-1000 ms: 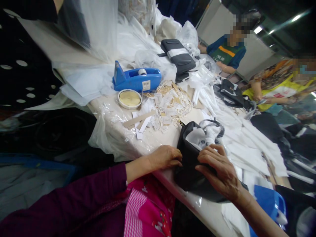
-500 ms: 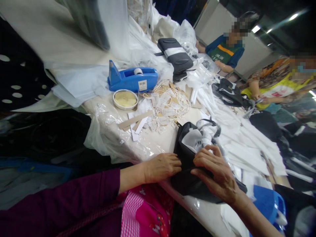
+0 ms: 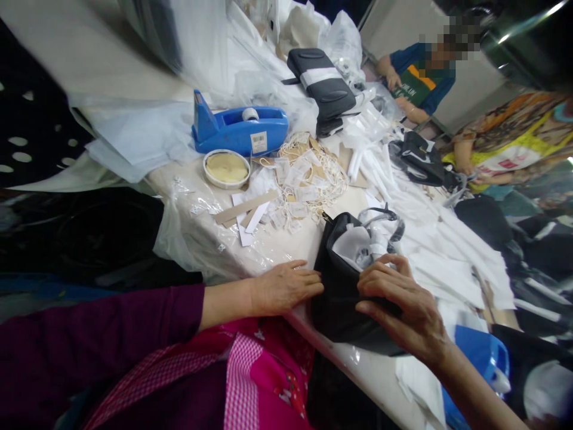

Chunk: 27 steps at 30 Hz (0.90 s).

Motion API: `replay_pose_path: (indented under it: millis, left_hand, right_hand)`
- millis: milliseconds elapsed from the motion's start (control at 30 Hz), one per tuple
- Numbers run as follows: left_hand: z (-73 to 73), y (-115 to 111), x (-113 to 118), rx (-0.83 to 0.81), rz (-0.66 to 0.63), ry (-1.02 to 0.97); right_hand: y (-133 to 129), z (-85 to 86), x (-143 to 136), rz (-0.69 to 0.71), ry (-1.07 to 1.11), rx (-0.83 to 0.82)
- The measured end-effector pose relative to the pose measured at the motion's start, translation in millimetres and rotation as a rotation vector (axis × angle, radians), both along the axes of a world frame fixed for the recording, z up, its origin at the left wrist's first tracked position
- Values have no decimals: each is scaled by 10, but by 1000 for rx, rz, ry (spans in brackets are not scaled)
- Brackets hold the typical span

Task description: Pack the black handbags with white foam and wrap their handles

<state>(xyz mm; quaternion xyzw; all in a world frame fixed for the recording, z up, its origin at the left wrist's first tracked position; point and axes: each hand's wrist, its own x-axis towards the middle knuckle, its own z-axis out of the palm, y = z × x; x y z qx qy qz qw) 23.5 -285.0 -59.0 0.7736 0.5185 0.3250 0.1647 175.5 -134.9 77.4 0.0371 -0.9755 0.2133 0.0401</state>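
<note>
A black handbag (image 3: 333, 307) sits near the table's front edge, its top unzipped. White stuffing (image 3: 351, 243) shows in the opening, and handles wrapped in white material (image 3: 380, 230) rise at its far side. My left hand (image 3: 282, 289) rests against the bag's left side, fingers stretched out with the tips touching it. On the right, my right hand (image 3: 405, 301) bends its fingers over the bag's upper edge, with the thumb lower on the side. The bag's right end is partly hidden behind that hand.
Beyond the bag lie stringed tags (image 3: 308, 176), card strips (image 3: 246, 208), a round tub (image 3: 226, 168) and a blue tape dispenser (image 3: 242, 130). White wrapping strips (image 3: 430, 239) cover the right side. Another blue dispenser (image 3: 474, 358) stands at lower right. Two people work across the table.
My left hand's fingers have straightened a little against the bag's side. My right hand stays at the bag's upper edge. The whole view has shifted slightly.
</note>
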Motion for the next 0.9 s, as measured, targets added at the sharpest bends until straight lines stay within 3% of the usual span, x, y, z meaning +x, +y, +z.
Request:
replay_pose_path:
  millis: [267,367,500,600,900]
  left_hand:
    - [-112,33,-40,-32,34,-54]
    - [-89,11,-92,-59,4,-95]
    - [-17,-18,-214,-90,-128,-70]
    - [11,-29,-252,-87,-127,8]
    - [27,-28,-175,-72,-68,163]
  right_hand:
    - [-10,21,12,6,-5,-23]
    - [-2,39,11,2,-12,-40]
    - [29,46,26,5,-20,-46]
    - [38,21,28,34,-56,-32]
    - [-228,105,-169,189,-381,269]
